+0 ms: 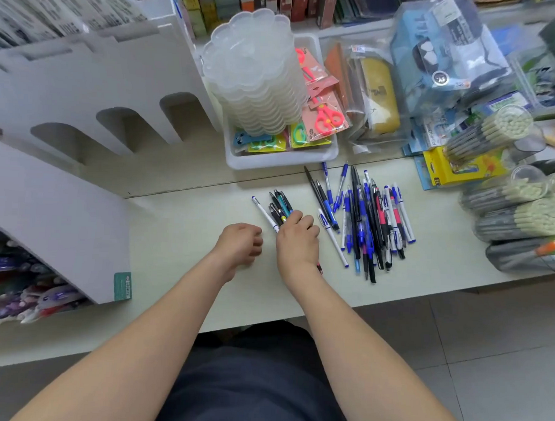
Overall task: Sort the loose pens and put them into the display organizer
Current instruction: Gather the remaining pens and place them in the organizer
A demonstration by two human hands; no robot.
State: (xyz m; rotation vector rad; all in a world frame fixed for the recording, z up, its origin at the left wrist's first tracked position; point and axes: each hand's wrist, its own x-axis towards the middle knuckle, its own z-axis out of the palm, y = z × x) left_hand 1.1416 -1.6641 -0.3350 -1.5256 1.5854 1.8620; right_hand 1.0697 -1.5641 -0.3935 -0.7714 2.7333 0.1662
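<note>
A pile of loose pens (368, 214), mostly blue, black and white, lies on the pale table (186, 225) right of centre. My right hand (297, 240) grips a small bunch of pens (279, 207); their tips fan out up and to the left, and a red end sticks out below the wrist. My left hand (239, 243) hovers just left of it with curled fingers and nothing in it. The white display organizer (93, 106) with arched slots stands at the left, stepped in tiers.
A white tray (281, 156) with a stack of clear lids (256, 75) and packaged scissors sits behind the pens. Tubes of pencils (521, 214) and packaged stationery crowd the right side. Packs of pens fill the shelf under the organizer at the lower left.
</note>
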